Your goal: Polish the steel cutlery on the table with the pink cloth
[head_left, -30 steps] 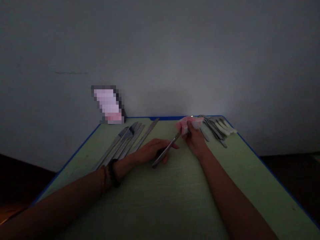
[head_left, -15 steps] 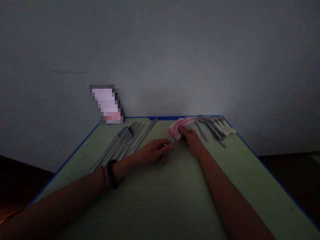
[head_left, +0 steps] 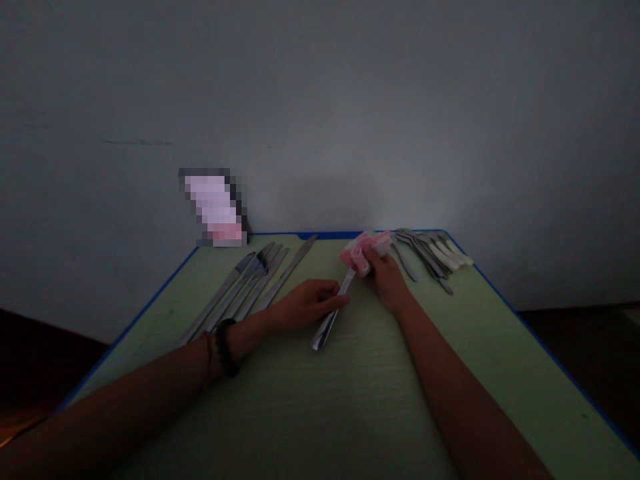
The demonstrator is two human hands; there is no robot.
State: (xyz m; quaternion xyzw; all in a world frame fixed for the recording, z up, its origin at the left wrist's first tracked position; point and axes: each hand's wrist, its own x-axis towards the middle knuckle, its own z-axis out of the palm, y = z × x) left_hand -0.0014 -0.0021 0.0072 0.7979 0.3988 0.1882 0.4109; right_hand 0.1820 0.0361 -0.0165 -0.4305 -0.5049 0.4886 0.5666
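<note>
My left hand (head_left: 317,301) grips the flat metal handle of a table knife (head_left: 327,327) between thumb and fingers. The handle end points down towards me, over the green table (head_left: 370,387). Around its far end is wrapped a pink and white cloth (head_left: 363,250), which hides the blade. My right hand (head_left: 383,270) pinches that cloth from the right side. Several metal knives (head_left: 235,287) lie side by side left of my left hand, partly behind my wrist. One more knife (head_left: 293,267) lies slightly apart from them.
Several spoons or forks (head_left: 423,253) lie in a pile at the back right, beside white-handled cutlery (head_left: 447,253). A single utensil (head_left: 404,261) lies nearer my right hand. A pixelated upright device (head_left: 215,207) leans on the wall (head_left: 320,120) at the back left.
The knife has turned about its length, from its thin edge to its broad flat handle facing me. The cloth has bunched up and shifted slightly with my right hand.
</note>
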